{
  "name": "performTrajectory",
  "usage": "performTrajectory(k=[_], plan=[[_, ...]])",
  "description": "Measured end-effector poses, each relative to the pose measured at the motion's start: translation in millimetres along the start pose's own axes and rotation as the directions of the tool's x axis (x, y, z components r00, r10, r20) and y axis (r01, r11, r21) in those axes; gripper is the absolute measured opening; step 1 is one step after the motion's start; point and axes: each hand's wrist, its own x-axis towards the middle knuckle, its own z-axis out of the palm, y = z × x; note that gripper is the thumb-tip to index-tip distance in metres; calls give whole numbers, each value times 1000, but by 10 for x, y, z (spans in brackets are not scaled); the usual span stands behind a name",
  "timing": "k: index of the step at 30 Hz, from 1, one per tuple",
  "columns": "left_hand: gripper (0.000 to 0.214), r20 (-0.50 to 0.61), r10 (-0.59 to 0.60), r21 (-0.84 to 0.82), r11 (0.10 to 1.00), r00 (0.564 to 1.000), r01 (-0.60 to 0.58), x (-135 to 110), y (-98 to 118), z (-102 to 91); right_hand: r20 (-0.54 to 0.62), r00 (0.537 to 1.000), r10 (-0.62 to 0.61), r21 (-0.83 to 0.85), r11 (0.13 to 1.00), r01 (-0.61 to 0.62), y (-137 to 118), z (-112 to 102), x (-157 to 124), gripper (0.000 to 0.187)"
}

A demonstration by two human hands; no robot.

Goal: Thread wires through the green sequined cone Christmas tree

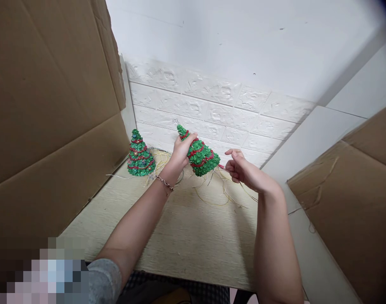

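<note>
My left hand (182,154) grips a green glittery cone-shaped Christmas tree ornament (201,157) wound with red garland, holding it tilted with its tip toward the wall. My right hand (240,171) is just right of the tree's base, its fingers curled around a thin wire (248,190) that seems to run from the tree. A second, similar tree ornament (139,155) stands upright left of my left hand. Loose yellowish wires (212,198) lie on the table beneath and around both trees. A chain bracelet (165,183) circles my left wrist.
The light wood-grain tabletop (193,236) is walled by large cardboard sheets on the left (53,126) and right (348,198). White brick-pattern wall panelling (212,109) stands behind the trees.
</note>
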Motion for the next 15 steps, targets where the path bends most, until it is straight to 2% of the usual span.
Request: performTrajectory(k=[2, 5, 10, 12, 15], plan=[[30, -19, 17, 9, 1000, 1000, -17, 1, -3, 5, -28, 998, -53, 23, 998, 53, 4, 29, 40, 39], [31, -46, 62, 32, 998, 997, -60, 2, 3, 15, -125, 988, -92, -48, 995, 87, -6, 70, 108, 41], [31, -51, 127, 67, 990, 991, -123, -6, 15, 40, -258, 947, -191, -333, 938, 98, 16, 99, 201, 33], [31, -53, 148, 69, 987, 987, -145, -3, 8, 43, -267, 941, -207, -425, 902, 77, 29, 120, 213, 30], [31, -60, 186, 90, 979, 981, -180, 12, -10, 35, -247, 952, -181, -420, 905, 63, 43, 169, 218, 30]])
